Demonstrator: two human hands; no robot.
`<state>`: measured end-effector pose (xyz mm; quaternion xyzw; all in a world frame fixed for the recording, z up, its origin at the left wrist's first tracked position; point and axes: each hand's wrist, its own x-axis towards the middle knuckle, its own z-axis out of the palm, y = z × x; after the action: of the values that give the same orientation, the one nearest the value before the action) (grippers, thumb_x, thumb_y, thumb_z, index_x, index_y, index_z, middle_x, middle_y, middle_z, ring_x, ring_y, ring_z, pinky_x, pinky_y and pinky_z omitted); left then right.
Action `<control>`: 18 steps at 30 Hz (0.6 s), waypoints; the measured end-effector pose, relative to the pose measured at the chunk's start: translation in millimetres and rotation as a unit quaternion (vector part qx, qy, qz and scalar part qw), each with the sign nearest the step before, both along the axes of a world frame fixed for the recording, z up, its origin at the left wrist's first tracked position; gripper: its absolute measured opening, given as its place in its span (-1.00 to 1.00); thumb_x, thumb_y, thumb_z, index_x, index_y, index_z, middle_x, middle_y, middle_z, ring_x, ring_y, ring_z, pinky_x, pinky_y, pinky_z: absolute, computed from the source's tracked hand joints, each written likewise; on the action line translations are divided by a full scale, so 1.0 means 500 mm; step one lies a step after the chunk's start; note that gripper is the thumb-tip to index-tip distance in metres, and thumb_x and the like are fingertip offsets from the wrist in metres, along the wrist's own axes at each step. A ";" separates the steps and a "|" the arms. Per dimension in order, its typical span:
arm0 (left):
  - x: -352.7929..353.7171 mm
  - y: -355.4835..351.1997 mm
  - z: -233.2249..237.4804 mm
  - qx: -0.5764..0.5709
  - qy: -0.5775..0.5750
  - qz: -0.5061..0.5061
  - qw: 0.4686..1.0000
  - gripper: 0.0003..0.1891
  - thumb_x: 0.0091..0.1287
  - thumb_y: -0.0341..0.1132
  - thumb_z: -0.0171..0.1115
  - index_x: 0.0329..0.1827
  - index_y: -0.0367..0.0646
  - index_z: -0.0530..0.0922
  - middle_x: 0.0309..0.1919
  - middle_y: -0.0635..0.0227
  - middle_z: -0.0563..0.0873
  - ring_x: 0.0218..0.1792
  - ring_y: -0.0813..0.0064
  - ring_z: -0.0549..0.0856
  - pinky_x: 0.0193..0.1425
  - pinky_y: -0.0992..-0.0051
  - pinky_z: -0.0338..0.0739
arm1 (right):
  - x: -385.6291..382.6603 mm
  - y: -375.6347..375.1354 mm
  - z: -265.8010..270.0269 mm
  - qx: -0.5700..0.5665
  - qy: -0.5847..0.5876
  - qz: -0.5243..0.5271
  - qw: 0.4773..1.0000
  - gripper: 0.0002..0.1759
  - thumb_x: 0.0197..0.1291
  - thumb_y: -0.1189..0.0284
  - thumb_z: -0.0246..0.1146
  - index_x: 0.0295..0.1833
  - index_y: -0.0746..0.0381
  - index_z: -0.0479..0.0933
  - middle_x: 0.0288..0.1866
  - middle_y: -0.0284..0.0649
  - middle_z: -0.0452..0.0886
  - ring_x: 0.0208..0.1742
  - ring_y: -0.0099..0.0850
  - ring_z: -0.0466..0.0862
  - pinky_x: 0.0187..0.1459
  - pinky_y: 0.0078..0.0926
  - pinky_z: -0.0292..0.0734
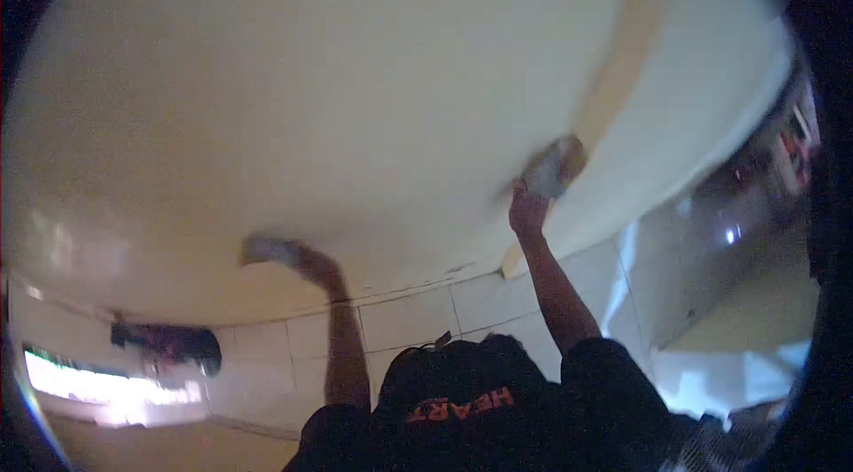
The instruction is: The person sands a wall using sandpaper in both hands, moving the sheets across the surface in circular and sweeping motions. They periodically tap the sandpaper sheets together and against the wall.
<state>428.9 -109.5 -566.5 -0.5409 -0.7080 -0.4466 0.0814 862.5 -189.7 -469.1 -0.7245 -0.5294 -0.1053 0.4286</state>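
Black shirt (462, 383): nearest, at the bottom edge; orange lettering is seen upside down, and the rest of the body is cut off.
Left hand (271, 250): set against the cream wall (311, 99), low on the left. It is smeared by blur, so released or clenched cannot be told.
Right hand (529, 210): raised higher and clenched around a pad (553, 166).
Pad: pressed to the wall, touching the tan strip (626, 55). The step is judged to be rubbing the wall beside that strip. Material cannot be made out: cloth, sponge or sanding block.
Tan strip: runs diagonally up the wall. Flat, even pressure and a stroke held along its edge would be called for next.
Tiles (418, 317): white, below the wall; the joint is visible.
Dark object (169, 343): far left, not identifiable.
Bright band (107, 383): washed out, possibly a window.
Right edge: blurred room, details unreadable.
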 end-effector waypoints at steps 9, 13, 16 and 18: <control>0.361 -0.149 0.185 -0.018 -0.147 -0.160 0.976 -0.38 0.34 -0.17 -0.26 0.32 -0.41 -0.19 0.34 -0.07 -0.16 0.37 0.08 -0.20 0.38 0.25 -0.32 | 0.049 -0.026 -0.102 -0.019 -0.060 0.084 0.995 -0.33 0.17 0.26 0.00 0.31 0.35 -0.03 0.35 0.18 -0.10 0.38 0.07 -0.12 0.31 -0.01 -0.23; 0.260 -0.093 0.246 0.082 -0.135 -0.126 0.979 -0.32 0.28 -0.16 -0.16 0.31 -0.42 -0.17 0.34 -0.04 -0.13 0.37 0.10 -0.18 0.38 0.26 -0.35 | 0.037 -0.026 -0.044 0.041 0.048 0.113 0.992 -0.32 0.20 0.22 -0.05 0.34 0.28 -0.07 0.36 0.18 -0.14 0.38 0.09 -0.18 0.30 0.06 -0.27; 0.172 -0.051 0.385 0.212 -0.129 -0.192 0.950 -0.32 0.26 -0.19 -0.12 0.32 -0.40 -0.15 0.35 0.00 -0.12 0.37 0.11 -0.17 0.39 0.28 -0.35 | 0.055 0.043 0.082 0.158 -0.125 0.061 0.977 -0.31 0.23 0.11 -0.14 0.36 0.23 -0.12 0.38 0.15 -0.27 0.38 0.11 -0.26 0.28 0.12 -0.36; 0.089 -0.025 0.452 0.151 -0.042 -0.095 0.983 -0.31 0.27 -0.17 -0.10 0.32 -0.38 -0.14 0.35 0.02 -0.11 0.37 0.12 -0.17 0.38 0.29 -0.34 | 0.032 0.057 0.218 0.215 -0.106 0.036 0.970 -0.28 0.23 0.04 -0.17 0.36 0.23 -0.14 0.39 0.13 -0.34 0.39 0.10 -0.29 0.27 0.13 -0.41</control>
<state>473.6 -122.1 -340.7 -0.5679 -0.5805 -0.5766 0.0895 878.6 -161.3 -360.3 -0.5803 -0.5628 -0.2776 0.5190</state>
